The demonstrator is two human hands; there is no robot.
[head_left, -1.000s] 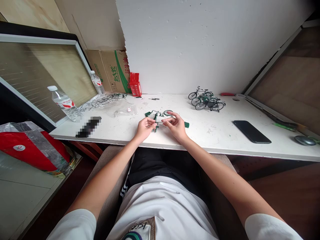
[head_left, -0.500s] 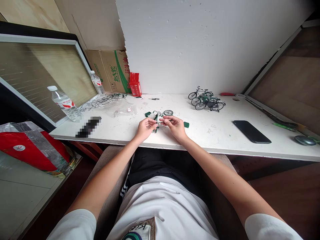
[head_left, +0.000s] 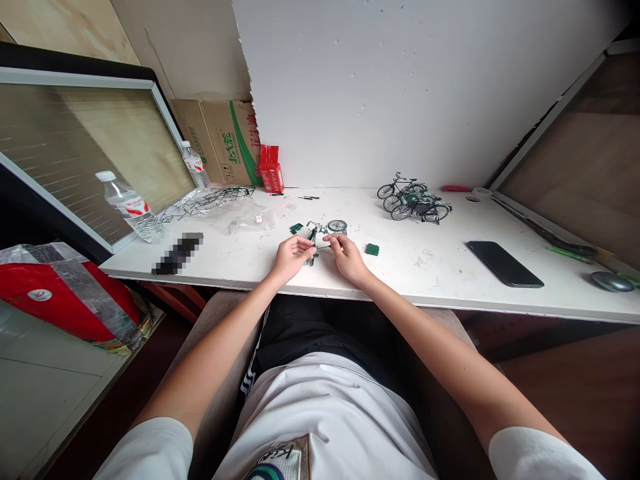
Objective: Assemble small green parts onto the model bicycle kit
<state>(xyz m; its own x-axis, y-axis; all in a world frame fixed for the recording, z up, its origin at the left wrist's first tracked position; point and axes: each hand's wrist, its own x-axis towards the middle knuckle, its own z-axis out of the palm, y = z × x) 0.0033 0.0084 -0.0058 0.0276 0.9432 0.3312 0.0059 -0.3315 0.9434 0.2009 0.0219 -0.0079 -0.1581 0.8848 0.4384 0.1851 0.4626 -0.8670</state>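
Note:
Over the white desk my left hand (head_left: 294, 257) is closed in a pinch on a thin, dark model bicycle part, mostly hidden by the fingers. Just to its right is my right hand (head_left: 349, 260), thumb and index finger pressed together; whatever is between them is too small to make out. Beyond the fingertips lie loose green model bicycle parts, among them a dark green frame piece (head_left: 313, 235), partly covered by the left hand. A spoked model wheel (head_left: 337, 226) rests behind the right hand. A green block-like piece (head_left: 372, 249) lies to the right of that hand.
Assembled model bicycles (head_left: 417, 203) stand at the back right. A black phone (head_left: 505, 264) and a mouse (head_left: 611, 281) are farther right. Plastic bags with dark part frames (head_left: 215, 201), two water bottles (head_left: 131, 207) and a small red box (head_left: 271, 170) occupy the left side.
My right hand's fingers have drawn together and shifted slightly, uncovering the green block-like piece beside it. The left hand keeps its pinch in nearly the same place.

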